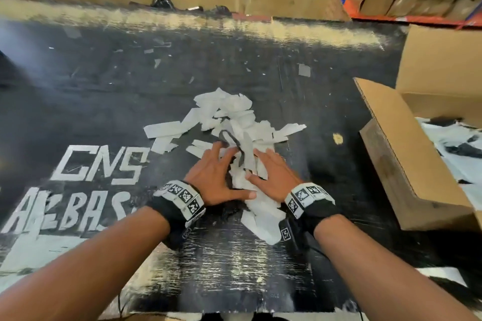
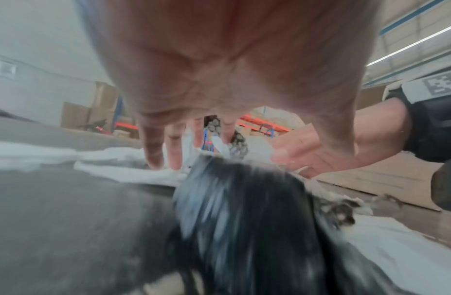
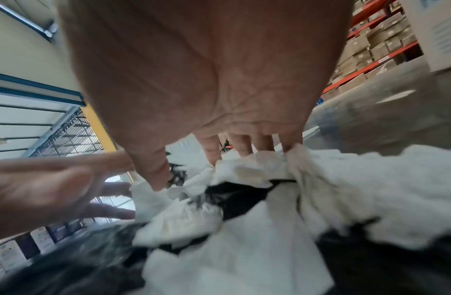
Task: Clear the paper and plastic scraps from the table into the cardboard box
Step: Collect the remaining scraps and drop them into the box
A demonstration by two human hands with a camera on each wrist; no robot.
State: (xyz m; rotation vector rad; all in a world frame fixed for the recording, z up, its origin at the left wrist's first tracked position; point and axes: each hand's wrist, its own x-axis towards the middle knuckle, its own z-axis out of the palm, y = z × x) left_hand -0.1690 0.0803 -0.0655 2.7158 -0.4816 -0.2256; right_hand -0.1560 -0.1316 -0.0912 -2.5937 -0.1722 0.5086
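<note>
— So where's the pile relative to my hands?

— I see the white paper scraps [image 1: 234, 133] heaped mid-table on the black table [image 1: 91, 101], with my left hand [image 1: 216, 177] and right hand [image 1: 273, 177] laid on its near end, one on each side. Fingers are spread and fairly straight, pressing down on the paper; neither hand grips anything. A dark plastic scrap [image 1: 236, 148] lies between them.

— Which way does the heap run?

— Its long axis goes from the near edge towards the far edge, leaning slightly right. One long strip [image 1: 167, 129] sticks out leftward.

— And the cardboard box [image 1: 407, 164]?

— At the table's right edge, well apart from my right hand, open, scraps already inside. Painted letters [image 1: 101, 167] sit left of my left hand.
</note>
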